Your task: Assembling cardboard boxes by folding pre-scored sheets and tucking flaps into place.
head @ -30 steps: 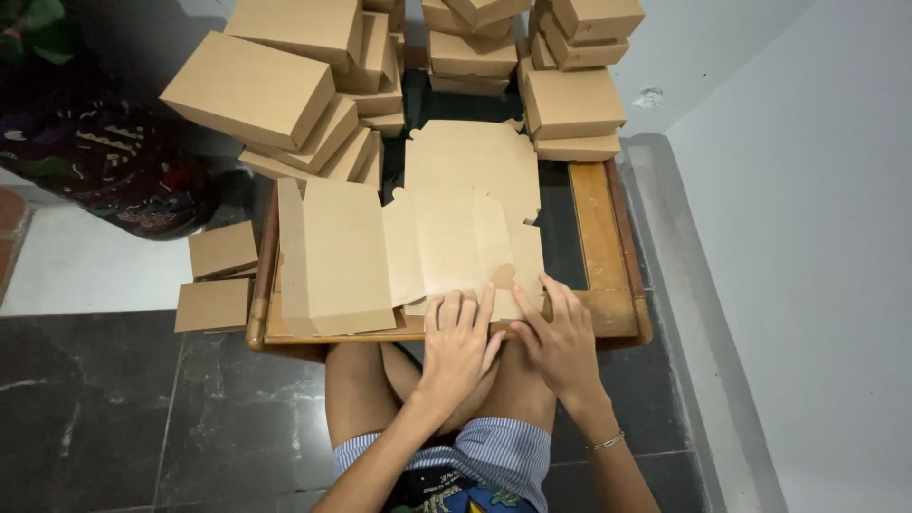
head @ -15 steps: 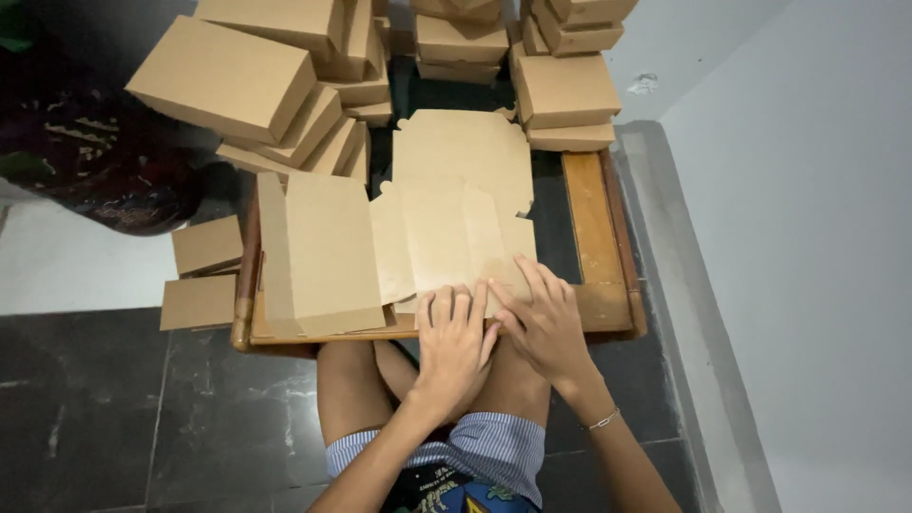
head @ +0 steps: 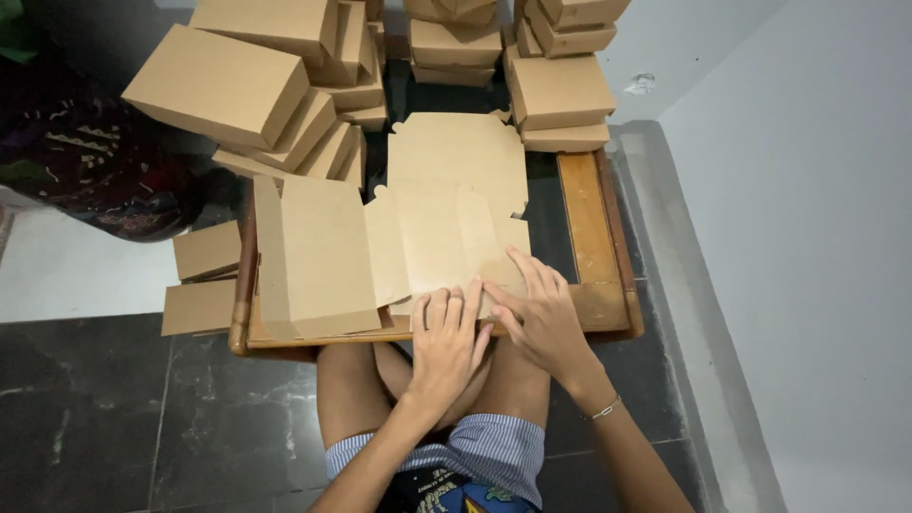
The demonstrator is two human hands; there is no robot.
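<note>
We sit at a low wooden table on dark tile. Our left hand and right hand, fingers spread, press a flat brown cardboard sheet.

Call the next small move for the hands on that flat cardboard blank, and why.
Probably fold up the near edge flap of the flat cardboard blank. Both the left hand and the right hand lie flat, fingers spread, on its near edge at the front of the wooden table; the blank is still unfolded, while folded boxes are stacked behind.
</note>
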